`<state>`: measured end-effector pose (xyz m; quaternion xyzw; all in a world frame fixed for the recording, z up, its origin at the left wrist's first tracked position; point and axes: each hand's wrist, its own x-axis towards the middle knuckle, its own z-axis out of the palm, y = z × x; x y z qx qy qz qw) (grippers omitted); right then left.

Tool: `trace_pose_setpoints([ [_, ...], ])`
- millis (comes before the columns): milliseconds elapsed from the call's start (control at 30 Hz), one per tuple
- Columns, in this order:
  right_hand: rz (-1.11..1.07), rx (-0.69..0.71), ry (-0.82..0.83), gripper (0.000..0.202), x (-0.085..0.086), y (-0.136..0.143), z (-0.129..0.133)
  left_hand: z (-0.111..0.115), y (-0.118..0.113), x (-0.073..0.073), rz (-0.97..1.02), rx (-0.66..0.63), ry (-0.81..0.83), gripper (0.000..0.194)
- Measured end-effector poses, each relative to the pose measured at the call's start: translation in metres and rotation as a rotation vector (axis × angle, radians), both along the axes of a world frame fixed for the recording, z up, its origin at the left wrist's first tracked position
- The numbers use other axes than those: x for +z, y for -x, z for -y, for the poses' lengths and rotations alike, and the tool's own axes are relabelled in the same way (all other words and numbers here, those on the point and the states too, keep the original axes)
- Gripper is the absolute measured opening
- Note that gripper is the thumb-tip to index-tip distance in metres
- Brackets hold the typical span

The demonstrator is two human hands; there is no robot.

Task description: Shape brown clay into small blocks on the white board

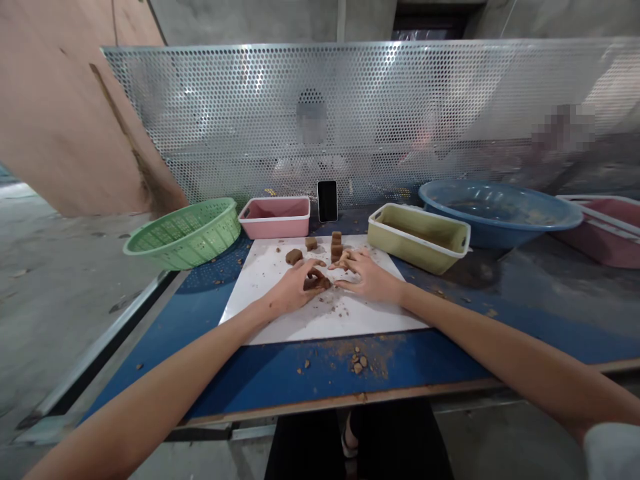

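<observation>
My left hand (294, 288) rests over the white board (280, 327), its fingers curled around a brown clay lump (318, 283). Facing it, my right hand (369, 277) has thumb and fingers apart, with fingertips close to the lump's right side; whether they touch it I cannot tell. Clay clings to the right fingers. Just beyond the right fingertips stands a small stack of brown clay pieces (336, 247), partly hidden by that hand. A rounded clay piece (294, 256) and a smaller block (311, 243) lie behind my left hand. Crumbs are scattered over the board.
Along the back are a green basket (185, 233), a pink bin (275, 219), an upright phone (327, 201), a yellow-green bin (420, 240), a blue basin (500, 213) and a dark pink bin (605, 230). A perforated metal panel (370, 120) stands behind. Clay bits (359, 363) lie near the front edge.
</observation>
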<state>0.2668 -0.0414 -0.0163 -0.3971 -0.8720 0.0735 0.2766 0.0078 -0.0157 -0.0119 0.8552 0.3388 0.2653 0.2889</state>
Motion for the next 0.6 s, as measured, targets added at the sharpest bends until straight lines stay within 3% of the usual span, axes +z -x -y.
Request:
trace_pose_setpoints([
  [133, 0.048, 0.007, -0.014, 0.038, 0.000, 0.002, 0.000, -0.002, 0.003, -0.002, -0.005, -0.020, 0.006, 0.045],
  [300, 0.077, -0.017, -0.056, 0.041, -0.003, 0.008, 0.000, -0.003, 0.006, 0.002, -0.058, -0.031, -0.104, 0.033],
  [600, 0.061, -0.080, -0.070, 0.029, -0.004, 0.015, -0.001, -0.002, 0.003, 0.005, -0.097, -0.012, -0.161, 0.025],
])
